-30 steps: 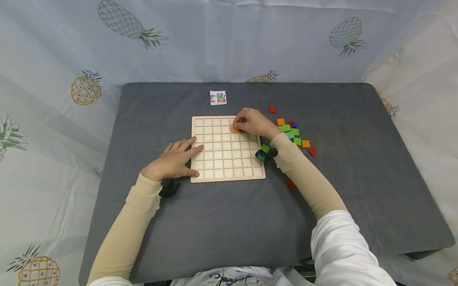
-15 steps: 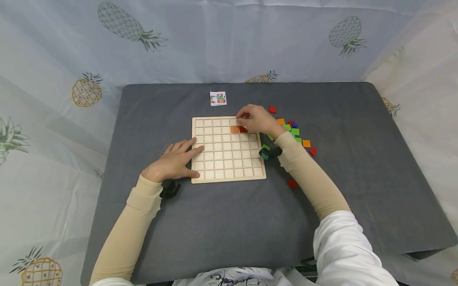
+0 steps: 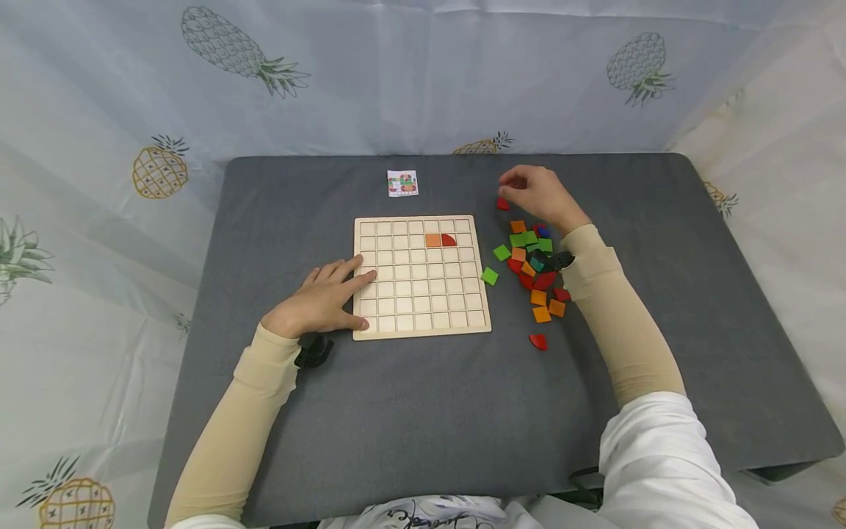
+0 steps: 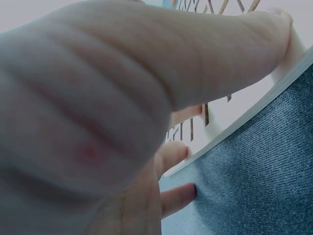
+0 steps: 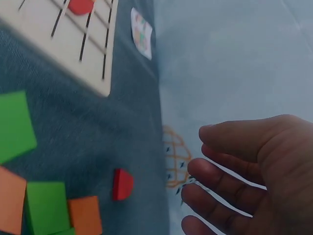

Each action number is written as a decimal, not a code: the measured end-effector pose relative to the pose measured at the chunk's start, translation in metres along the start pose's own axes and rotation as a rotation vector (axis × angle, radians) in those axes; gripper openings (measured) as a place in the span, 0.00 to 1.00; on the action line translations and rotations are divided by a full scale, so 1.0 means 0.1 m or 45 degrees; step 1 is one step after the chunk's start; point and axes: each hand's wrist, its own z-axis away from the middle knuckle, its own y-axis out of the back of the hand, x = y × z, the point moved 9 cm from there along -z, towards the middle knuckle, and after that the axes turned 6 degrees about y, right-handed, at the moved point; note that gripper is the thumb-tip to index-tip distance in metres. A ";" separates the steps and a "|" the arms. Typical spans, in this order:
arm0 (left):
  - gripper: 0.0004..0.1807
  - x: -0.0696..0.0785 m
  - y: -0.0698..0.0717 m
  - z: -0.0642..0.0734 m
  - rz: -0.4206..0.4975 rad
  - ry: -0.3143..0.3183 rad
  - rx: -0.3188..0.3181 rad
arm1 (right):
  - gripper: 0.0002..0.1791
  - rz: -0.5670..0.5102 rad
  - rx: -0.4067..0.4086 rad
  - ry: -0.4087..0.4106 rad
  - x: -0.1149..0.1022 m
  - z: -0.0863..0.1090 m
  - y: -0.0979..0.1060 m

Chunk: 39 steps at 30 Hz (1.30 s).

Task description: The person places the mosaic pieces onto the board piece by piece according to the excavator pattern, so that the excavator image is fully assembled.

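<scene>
My left hand (image 3: 317, 300) rests with spread fingers on the left edge of a wooden grid board (image 3: 420, 287); its thumb (image 4: 234, 54) lies across the rim in the left wrist view. On the board, an orange square tile (image 3: 432, 240) sits beside a red quarter-round tile (image 3: 449, 240). Over the table beyond the board's far right corner hovers my right hand (image 3: 542, 197), fingers loosely bent with nothing between them. Just below its fingertips in the head view lies another red tile (image 3: 503, 204), seen apart from the hand in the right wrist view.
Right of the board lies a loose heap of tiles, with green squares (image 3: 501, 253), orange squares (image 3: 538, 297), red pieces and a blue piece (image 3: 544, 231). A red tile (image 3: 538, 342) lies nearer the front. Behind the board is a small pattern card (image 3: 402, 184).
My right hand has let go of the red quarter-round tile on the board and moved right and away, over the table beyond the heap. The left hand stays put.
</scene>
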 end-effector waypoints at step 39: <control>0.49 0.00 0.00 0.02 0.025 -0.013 0.001 | 0.21 0.023 -0.203 0.198 -0.32 -0.21 -0.59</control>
